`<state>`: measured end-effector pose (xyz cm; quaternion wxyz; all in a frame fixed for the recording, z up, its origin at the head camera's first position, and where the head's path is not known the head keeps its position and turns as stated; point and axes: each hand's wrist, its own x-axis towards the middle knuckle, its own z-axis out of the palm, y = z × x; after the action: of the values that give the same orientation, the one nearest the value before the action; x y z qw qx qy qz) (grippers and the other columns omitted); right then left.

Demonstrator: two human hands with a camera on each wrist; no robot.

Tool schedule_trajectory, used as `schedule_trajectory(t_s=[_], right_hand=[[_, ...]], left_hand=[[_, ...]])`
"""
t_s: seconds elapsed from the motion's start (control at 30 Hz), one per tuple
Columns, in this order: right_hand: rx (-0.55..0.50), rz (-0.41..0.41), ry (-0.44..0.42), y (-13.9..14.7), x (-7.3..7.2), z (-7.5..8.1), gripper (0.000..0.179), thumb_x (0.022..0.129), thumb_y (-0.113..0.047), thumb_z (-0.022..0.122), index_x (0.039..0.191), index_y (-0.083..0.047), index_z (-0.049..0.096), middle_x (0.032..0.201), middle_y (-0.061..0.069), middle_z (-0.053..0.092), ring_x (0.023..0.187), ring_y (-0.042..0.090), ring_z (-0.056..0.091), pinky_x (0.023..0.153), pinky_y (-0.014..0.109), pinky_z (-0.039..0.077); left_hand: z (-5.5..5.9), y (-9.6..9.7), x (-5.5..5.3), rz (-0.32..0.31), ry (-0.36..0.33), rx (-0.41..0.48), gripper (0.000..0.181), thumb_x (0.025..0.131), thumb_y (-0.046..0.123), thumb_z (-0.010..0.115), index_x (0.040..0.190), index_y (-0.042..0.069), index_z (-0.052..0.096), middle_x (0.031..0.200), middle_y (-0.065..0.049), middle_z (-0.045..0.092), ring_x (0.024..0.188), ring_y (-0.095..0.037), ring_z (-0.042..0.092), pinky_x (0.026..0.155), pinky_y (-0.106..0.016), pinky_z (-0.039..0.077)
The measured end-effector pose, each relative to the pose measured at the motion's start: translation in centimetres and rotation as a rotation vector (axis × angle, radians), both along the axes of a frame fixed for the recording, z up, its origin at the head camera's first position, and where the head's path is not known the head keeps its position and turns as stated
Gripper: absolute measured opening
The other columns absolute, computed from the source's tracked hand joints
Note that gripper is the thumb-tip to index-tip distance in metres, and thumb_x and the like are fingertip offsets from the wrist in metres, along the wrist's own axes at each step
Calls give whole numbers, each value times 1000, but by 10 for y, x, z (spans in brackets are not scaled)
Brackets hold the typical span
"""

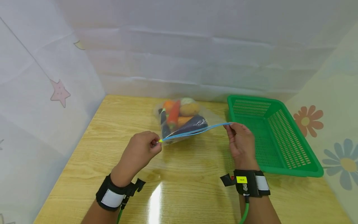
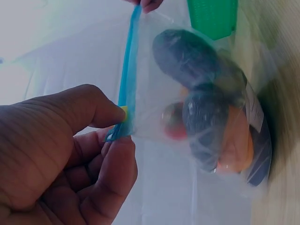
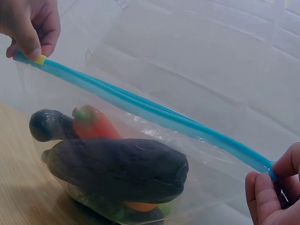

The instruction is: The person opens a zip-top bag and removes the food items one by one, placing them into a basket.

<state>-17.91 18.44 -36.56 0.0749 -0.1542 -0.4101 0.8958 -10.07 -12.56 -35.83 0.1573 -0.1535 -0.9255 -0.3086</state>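
A clear zip bag point(image 1: 213, 116) with a blue zip strip point(image 1: 193, 133) stretches between both hands. Inside it lie several vegetables, among them a dark eggplant point(image 3: 119, 166), a red pepper point(image 1: 174, 114) and a tan, potato-like one point(image 1: 189, 109). My left hand point(image 1: 141, 149) pinches the strip's left end at the yellow slider point(image 2: 123, 114). At the other end, my right hand point(image 1: 241, 143) pinches the strip's corner between thumb and fingers. In the right wrist view the strip's two edges stand slightly apart along its middle.
A green plastic basket point(image 1: 306, 155) with slotted walls stands on the right of the wooden table point(image 1: 112, 124). White sheeting point(image 1: 173, 62) rises behind the table, with printed panels at both sides. A strap with a green cable circles each wrist.
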Motion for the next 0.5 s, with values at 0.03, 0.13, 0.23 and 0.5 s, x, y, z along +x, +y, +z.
schedule_trajectory(t_s=[0.03, 0.13, 0.23, 0.5], right_hand=[[-3, -7, -1, 1, 0, 0, 21, 97, 8, 54, 80, 4, 67, 90, 14, 60, 84, 21, 66, 82, 22, 54], [-13, -5, -9, 2, 0, 1, 21, 96, 9, 55, 80, 5, 67, 89, 14, 60, 83, 21, 66, 82, 22, 54], [-13, 13, -15, 2, 2, 1, 20, 97, 8, 55, 82, 4, 67, 91, 14, 59, 85, 22, 66, 83, 22, 53], [40, 55, 11, -1, 4, 2, 22, 98, 7, 52, 82, 3, 66, 92, 14, 58, 86, 20, 66, 86, 20, 52]], left_hand=[[1, -2, 0, 0, -6, 8, 13, 81, -4, 65, 84, 7, 71, 75, 2, 59, 63, -7, 51, 60, -27, 47], [4, -7, 1, 9, -31, 11, 13, 82, -3, 64, 84, 8, 71, 75, 3, 59, 63, -8, 51, 60, -27, 46], [4, -9, 1, -13, -86, -29, 10, 84, -1, 65, 83, 9, 68, 73, 4, 55, 61, -9, 46, 59, -28, 43], [-9, 6, 0, -112, -146, -177, 17, 89, 25, 76, 92, 12, 65, 84, 1, 56, 66, -10, 48, 61, -29, 44]])
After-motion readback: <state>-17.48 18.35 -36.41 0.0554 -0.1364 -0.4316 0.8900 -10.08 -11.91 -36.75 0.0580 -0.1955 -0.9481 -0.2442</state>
